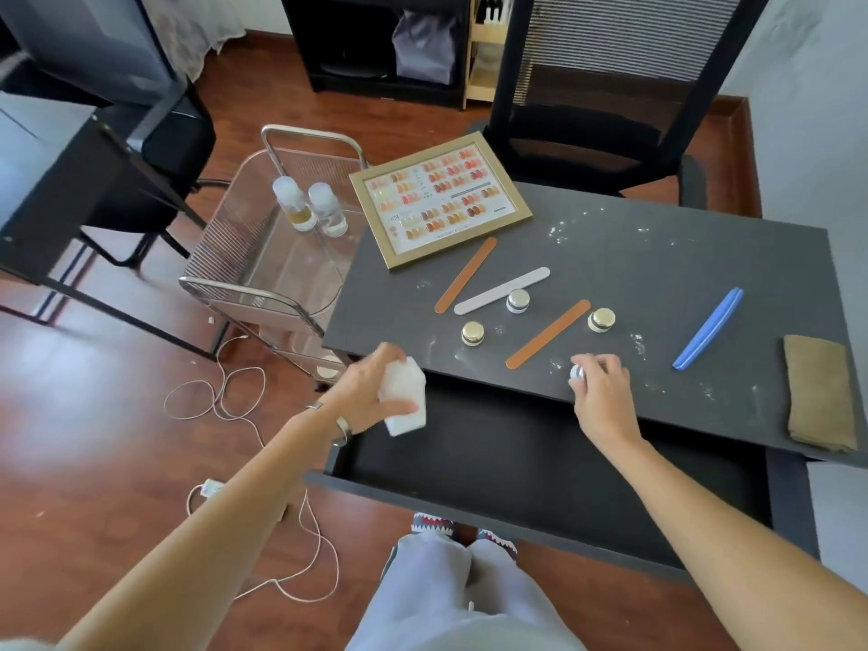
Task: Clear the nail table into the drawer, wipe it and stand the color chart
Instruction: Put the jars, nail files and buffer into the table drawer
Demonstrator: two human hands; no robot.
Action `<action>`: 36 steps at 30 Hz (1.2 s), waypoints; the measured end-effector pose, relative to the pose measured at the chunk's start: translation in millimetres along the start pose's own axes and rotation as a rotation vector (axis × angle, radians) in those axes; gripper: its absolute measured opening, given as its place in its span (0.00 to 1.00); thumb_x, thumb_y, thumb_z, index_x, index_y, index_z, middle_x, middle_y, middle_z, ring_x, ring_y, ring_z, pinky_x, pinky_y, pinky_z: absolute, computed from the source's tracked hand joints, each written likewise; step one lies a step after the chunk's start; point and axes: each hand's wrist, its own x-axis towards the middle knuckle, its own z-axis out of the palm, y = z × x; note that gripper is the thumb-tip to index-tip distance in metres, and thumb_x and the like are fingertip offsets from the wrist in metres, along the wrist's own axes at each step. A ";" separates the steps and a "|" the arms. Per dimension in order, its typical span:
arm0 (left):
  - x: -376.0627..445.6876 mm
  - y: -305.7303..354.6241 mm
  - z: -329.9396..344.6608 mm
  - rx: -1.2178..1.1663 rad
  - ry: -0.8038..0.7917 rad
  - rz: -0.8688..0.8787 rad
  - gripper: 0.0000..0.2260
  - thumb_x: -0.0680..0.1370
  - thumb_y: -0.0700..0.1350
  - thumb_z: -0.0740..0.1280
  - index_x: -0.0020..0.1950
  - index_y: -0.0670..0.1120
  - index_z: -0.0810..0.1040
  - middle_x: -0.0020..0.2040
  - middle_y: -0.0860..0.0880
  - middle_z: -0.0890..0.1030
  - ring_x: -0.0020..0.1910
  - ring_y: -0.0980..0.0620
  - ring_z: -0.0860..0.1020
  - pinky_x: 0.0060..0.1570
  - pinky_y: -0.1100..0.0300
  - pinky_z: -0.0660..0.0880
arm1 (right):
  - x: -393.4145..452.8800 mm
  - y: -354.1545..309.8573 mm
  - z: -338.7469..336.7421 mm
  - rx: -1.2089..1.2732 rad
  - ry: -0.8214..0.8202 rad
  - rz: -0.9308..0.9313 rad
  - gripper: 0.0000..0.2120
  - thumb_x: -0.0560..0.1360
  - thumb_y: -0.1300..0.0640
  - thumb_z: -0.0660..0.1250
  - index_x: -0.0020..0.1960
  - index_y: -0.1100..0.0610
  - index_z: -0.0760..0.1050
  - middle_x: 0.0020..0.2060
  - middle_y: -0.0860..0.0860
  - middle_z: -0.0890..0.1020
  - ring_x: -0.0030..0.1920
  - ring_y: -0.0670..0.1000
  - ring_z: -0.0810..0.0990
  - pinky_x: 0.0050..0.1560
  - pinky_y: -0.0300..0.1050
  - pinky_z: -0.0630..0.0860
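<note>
Block [404, 402] upright in left hand [371, 392], over open drawer [516, 462].

A dark grey table [657, 237], dusted with white specks, fills the centre right of the frame. Flat on it: a framed color chart [439, 199] at upper left, four nail files mid-frame, three gold-lidded jars among them, a folded brown cloth [819, 392] at right
</note>
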 end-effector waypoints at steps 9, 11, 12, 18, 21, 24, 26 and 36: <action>14.9 -53.3 47.4 0.332 -0.595 -0.203 0.21 0.77 0.53 0.67 0.69 0.49 0.70 0.64 0.43 0.71 0.61 0.42 0.74 0.63 0.49 0.70 | -82.5 -43.4 66.4 0.080 -0.465 -0.102 0.09 0.78 0.58 0.66 0.59 0.55 0.75 0.56 0.51 0.76 0.50 0.52 0.79 0.51 0.42 0.75; 15.7 -56.6 48.6 0.393 -0.584 -0.158 0.19 0.79 0.50 0.65 0.69 0.46 0.71 0.66 0.42 0.72 0.64 0.42 0.73 0.65 0.51 0.69 | -88.9 -51.4 80.9 0.053 -0.528 -0.060 0.09 0.78 0.58 0.66 0.59 0.54 0.75 0.57 0.52 0.76 0.51 0.53 0.79 0.51 0.41 0.75; 16.3 -57.1 48.9 0.448 -0.585 -0.140 0.19 0.80 0.50 0.63 0.70 0.44 0.71 0.67 0.42 0.73 0.66 0.42 0.72 0.66 0.52 0.67 | -90.4 -56.0 87.4 0.044 -0.550 -0.050 0.10 0.79 0.59 0.65 0.59 0.54 0.76 0.57 0.53 0.76 0.51 0.53 0.79 0.51 0.42 0.75; 12.2 -55.1 46.2 0.859 -0.540 -0.082 0.19 0.81 0.51 0.60 0.71 0.46 0.67 0.65 0.45 0.77 0.73 0.45 0.64 0.69 0.49 0.63 | -93.5 -96.3 123.3 -0.059 -0.637 -0.040 0.14 0.79 0.61 0.64 0.63 0.55 0.77 0.59 0.57 0.76 0.53 0.56 0.81 0.55 0.45 0.79; 11.8 -57.8 41.4 0.912 -0.511 -0.037 0.20 0.80 0.50 0.63 0.71 0.50 0.66 0.64 0.48 0.78 0.74 0.46 0.62 0.68 0.46 0.56 | -94.4 -110.4 134.4 -0.055 -0.693 -0.025 0.12 0.79 0.62 0.63 0.61 0.59 0.79 0.58 0.58 0.80 0.55 0.57 0.80 0.56 0.47 0.79; 10.8 -51.3 35.9 0.947 -0.543 -0.028 0.18 0.79 0.50 0.64 0.68 0.52 0.70 0.65 0.51 0.76 0.73 0.48 0.63 0.68 0.46 0.57 | -94.9 -109.3 131.7 0.027 -0.718 -0.008 0.14 0.79 0.62 0.63 0.63 0.60 0.78 0.60 0.58 0.80 0.59 0.58 0.79 0.61 0.49 0.77; 11.5 -39.5 31.4 0.846 -0.454 -0.021 0.18 0.77 0.51 0.66 0.66 0.51 0.73 0.63 0.49 0.76 0.67 0.46 0.69 0.65 0.47 0.63 | -91.7 -103.8 120.8 0.104 -0.640 0.042 0.15 0.79 0.61 0.64 0.64 0.58 0.77 0.60 0.56 0.80 0.58 0.55 0.79 0.63 0.47 0.75; 101.5 79.1 32.6 0.355 -0.009 0.107 0.21 0.79 0.42 0.63 0.72 0.53 0.66 0.69 0.45 0.65 0.64 0.44 0.70 0.56 0.49 0.77 | -14.1 -21.6 2.7 0.253 0.027 0.319 0.09 0.77 0.64 0.63 0.54 0.61 0.80 0.44 0.55 0.84 0.43 0.50 0.78 0.45 0.38 0.72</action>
